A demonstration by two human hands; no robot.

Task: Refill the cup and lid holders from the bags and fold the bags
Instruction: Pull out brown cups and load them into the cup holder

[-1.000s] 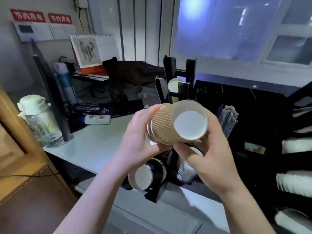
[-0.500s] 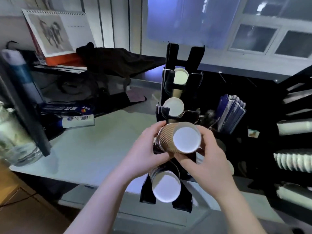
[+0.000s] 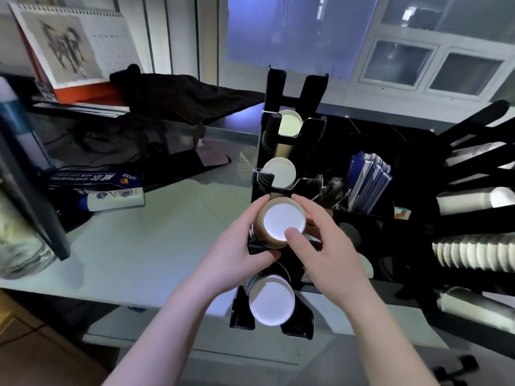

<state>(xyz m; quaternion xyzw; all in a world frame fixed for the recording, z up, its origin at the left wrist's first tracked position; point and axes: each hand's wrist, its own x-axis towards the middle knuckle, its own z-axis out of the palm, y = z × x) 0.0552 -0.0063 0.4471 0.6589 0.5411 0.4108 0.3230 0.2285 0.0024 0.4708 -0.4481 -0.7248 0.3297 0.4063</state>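
two hands on one stack of brown ribbed paper cups (image 3: 281, 222), white base facing the camera, and it sits at the third slot down of the black cup holder (image 3: 276, 87). left hand (image 3: 237, 254) cradles the stack from the left, fingers curled round the ribbed side, thumb tucked under it. right hand (image 3: 326, 246) wraps the right side, fingers curved over the top edge, thumb pressed flat on the lower rim of the white base. how far the stack reaches into the slot is hidden behind the hands.

above it, a cup base (image 3: 278, 172) shows in the second slot, and another cup (image 3: 289, 126) peeks out of the top slot. below the hands, a white-bottomed stack (image 3: 271, 300) pokes out of the lowest slot toward the camera.

holder stands on the pale counter (image 3: 139, 246). just right of it, a bunch of blue packets (image 3: 367, 182) stands upright in a black bin. far right, a second black rack holds rows of white cups or lids (image 3: 473, 254) lying sideways; too blurred to say which.

left side of the counter: a white tube (image 3: 111, 199) lying flat, a blue box (image 3: 94, 181) behind it, a glass jar (image 3: 19, 240) at the edge. at the back, a desk calendar (image 3: 72, 43) leaning upright, dark cloth (image 3: 181, 96) draped beside it
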